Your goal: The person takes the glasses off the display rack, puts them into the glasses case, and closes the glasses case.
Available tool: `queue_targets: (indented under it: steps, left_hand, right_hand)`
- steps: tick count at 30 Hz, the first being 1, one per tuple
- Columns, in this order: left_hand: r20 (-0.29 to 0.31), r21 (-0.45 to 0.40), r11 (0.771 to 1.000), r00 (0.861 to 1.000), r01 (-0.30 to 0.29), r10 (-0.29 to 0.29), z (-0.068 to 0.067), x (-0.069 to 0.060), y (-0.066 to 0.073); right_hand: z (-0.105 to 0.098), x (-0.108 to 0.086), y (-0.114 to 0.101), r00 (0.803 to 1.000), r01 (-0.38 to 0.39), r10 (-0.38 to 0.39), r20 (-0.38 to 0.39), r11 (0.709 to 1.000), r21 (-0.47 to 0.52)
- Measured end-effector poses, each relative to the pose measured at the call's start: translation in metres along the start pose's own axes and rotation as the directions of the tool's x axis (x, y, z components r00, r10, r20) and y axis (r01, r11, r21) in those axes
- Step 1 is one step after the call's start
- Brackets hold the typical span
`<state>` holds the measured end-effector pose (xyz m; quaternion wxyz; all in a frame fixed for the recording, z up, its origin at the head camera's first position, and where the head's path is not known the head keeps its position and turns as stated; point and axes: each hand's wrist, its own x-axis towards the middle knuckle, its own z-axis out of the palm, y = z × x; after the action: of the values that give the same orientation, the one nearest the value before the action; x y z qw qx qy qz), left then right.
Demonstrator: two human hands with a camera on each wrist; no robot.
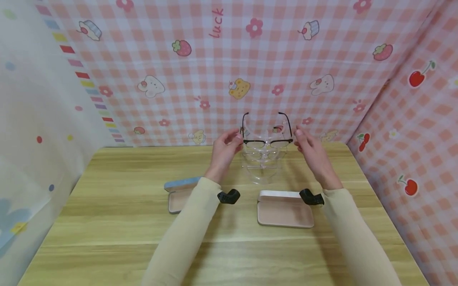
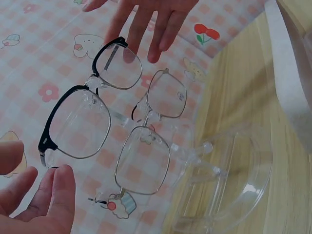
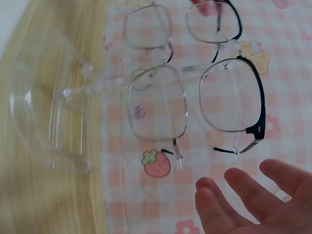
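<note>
A pair of black-browed glasses (image 1: 255, 141) sits on the upper tier of a clear plastic display stand (image 2: 261, 170), temples spread toward the back. Below it on the same stand rests a second pair with thin metal rims (image 3: 157, 102). My left hand (image 1: 225, 150) is beside the left end of the black-browed pair; in the left wrist view its thumb and fingers are apart, with the fingertips close to the hinge. On the other side my right hand (image 1: 315, 154) hovers a little off the right hinge, fingers loosely extended, holding nothing.
An opened glasses case with a white lid (image 1: 285, 215) lies in front of the stand. Another opened case, with a blue lid (image 1: 181, 184), is partly hidden behind my left forearm. Checked cloth (image 1: 214, 79) hangs behind the wooden table (image 1: 118, 222) and along its right side.
</note>
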<state>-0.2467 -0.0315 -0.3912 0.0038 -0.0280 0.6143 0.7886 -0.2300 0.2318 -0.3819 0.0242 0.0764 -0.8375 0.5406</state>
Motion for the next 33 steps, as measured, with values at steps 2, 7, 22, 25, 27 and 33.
queue_targets:
  steps: [2,7,22,25,27,33]
  left_hand:
    - [-0.013,-0.036,0.999,1.0,0.019,-0.019,0.002,0.002,0.0]
    - [-0.042,-0.106,0.993,0.998,0.047,-0.052,0.006,0.004,0.0]
    - [-0.061,-0.137,0.989,0.997,0.047,-0.056,0.008,0.007,-0.001]
    - [-0.063,-0.131,0.99,0.997,0.045,-0.054,0.007,0.007,-0.001]
    - [-0.064,-0.128,0.991,0.997,0.043,-0.051,0.007,0.007,0.0]
    - [-0.064,-0.119,0.992,0.997,0.042,-0.05,0.007,0.006,0.0]
  right_hand:
    - [0.002,0.002,-0.002,1.0,-0.028,0.029,-0.01,0.997,0.078]
    - [0.005,0.007,-0.004,0.992,-0.111,0.122,-0.044,0.975,0.193]
    - [0.01,0.018,-0.001,0.98,-0.126,0.176,-0.098,0.917,0.379]
    - [0.01,0.02,-0.002,0.978,-0.126,0.18,-0.104,0.91,0.396]
    - [0.01,0.021,-0.002,0.977,-0.128,0.185,-0.107,0.906,0.404]
    - [0.009,0.021,-0.004,0.977,-0.118,0.183,-0.105,0.887,0.447]
